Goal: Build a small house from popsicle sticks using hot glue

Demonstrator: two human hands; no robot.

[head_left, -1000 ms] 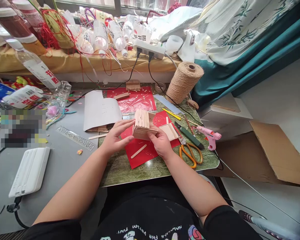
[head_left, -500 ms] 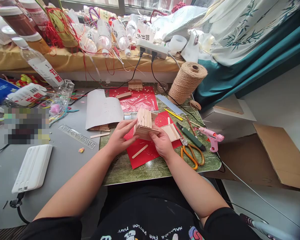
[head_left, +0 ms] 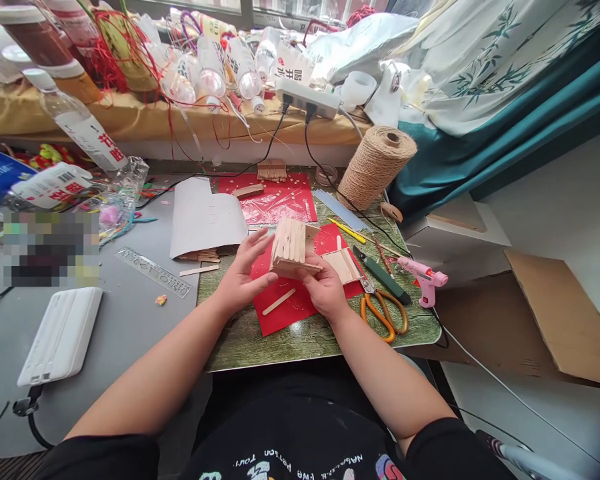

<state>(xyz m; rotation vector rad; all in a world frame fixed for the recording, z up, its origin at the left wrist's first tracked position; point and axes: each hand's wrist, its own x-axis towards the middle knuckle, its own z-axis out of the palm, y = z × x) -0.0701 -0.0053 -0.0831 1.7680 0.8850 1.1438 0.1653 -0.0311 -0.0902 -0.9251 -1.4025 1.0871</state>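
A small box-like structure of popsicle sticks [head_left: 290, 241] is held above the red sheet [head_left: 280, 319]. My right hand [head_left: 325, 287] grips its lower right part, thumb in front, with the other fingers partly hidden beneath. Just left of the structure, my left hand [head_left: 243, 273] is open, fingers and thumb spread and apart from it. One loose popsicle stick [head_left: 279, 302] lies on the red sheet under the hands. To the right, a flat panel of sticks [head_left: 343, 265] rests partly on the same sheet.
Scissors [head_left: 385, 313], a green utility knife [head_left: 381, 275] and a pink glue gun [head_left: 425, 279] lie at the right. Behind stands a twine spool [head_left: 377, 167]. White paper [head_left: 207, 217] covers some sticks at left, near a clear ruler [head_left: 154, 272] and a white power bank [head_left: 60, 337].
My left hand has let go of the stick structure and opened, moving slightly left. My right hand still holds the structure, which is turned slightly.
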